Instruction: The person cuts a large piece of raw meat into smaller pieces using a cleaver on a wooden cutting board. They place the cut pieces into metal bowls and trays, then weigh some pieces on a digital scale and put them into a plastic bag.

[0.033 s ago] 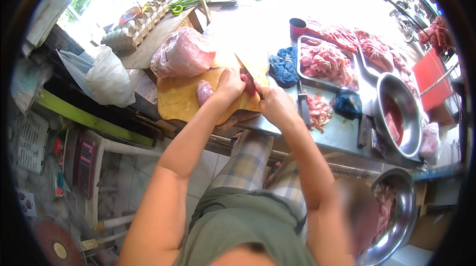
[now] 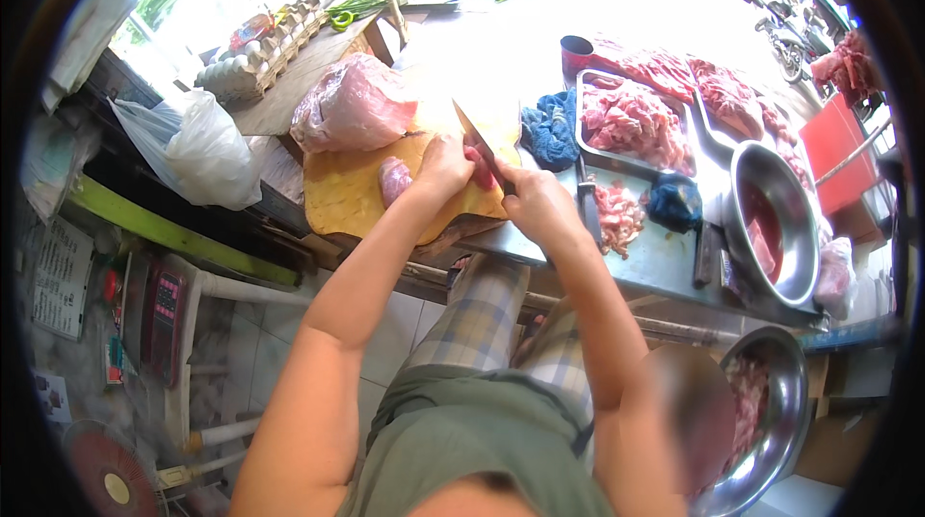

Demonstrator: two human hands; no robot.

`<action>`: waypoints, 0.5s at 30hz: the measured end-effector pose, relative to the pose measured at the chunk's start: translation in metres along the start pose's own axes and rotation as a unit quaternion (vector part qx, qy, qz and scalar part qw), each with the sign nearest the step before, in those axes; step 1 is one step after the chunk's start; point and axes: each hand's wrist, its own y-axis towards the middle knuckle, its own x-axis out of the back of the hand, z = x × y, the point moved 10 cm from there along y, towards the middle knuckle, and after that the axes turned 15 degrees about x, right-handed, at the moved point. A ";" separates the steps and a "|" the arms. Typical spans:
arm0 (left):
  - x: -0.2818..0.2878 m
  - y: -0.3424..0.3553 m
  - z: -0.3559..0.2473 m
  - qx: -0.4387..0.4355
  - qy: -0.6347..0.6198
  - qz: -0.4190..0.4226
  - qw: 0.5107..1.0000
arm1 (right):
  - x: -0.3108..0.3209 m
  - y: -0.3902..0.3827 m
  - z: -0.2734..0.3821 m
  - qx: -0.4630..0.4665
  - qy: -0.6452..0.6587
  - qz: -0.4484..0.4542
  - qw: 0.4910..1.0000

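Note:
My right hand (image 2: 537, 203) is closed around the handle of a knife (image 2: 471, 126), whose blade points away to the far left. Against the blade lies a small piece of red meat (image 2: 481, 170). My left hand (image 2: 446, 166) is closed on that meat, fingers bent and partly hidden from above. Both hands work over a yellowish wooden cutting board (image 2: 352, 204). A smaller pinkish chunk of meat (image 2: 394, 180) rests beside my left wrist. At the board's far left sits a large pale-pink block of meat (image 2: 352, 105).
Right of the board are a blue cloth (image 2: 551, 132), a metal tray of meat (image 2: 636, 122), meat scraps (image 2: 620, 213), a dark-handled knife (image 2: 590, 209) and a steel bowl (image 2: 805, 276). Egg trays (image 2: 231, 74) and a white plastic bag (image 2: 207, 156) are at left. A larger basin (image 2: 795, 421) stands low right.

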 end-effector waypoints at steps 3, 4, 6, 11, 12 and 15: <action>0.002 -0.012 0.001 -0.040 0.080 0.022 0.996 | 0.006 -0.012 -0.009 -0.005 0.038 -0.032 0.999; 0.001 -0.013 0.011 -0.011 0.143 0.024 0.989 | 0.012 -0.017 -0.014 0.000 0.030 -0.052 0.998; 0.003 -0.015 0.008 -0.058 0.172 -0.005 0.983 | 0.005 -0.024 -0.023 -0.018 0.041 -0.053 0.998; -0.018 0.003 0.007 -0.074 0.061 0.059 0.994 | -0.030 -0.029 -0.017 0.012 0.222 -0.072 0.972; -0.024 0.008 0.012 -0.049 -0.001 0.103 0.993 | -0.018 -0.029 -0.003 0.084 0.200 -0.146 0.965; -0.010 0.007 0.006 -0.119 0.036 0.015 0.992 | -0.038 -0.040 -0.017 0.004 0.344 -0.086 0.935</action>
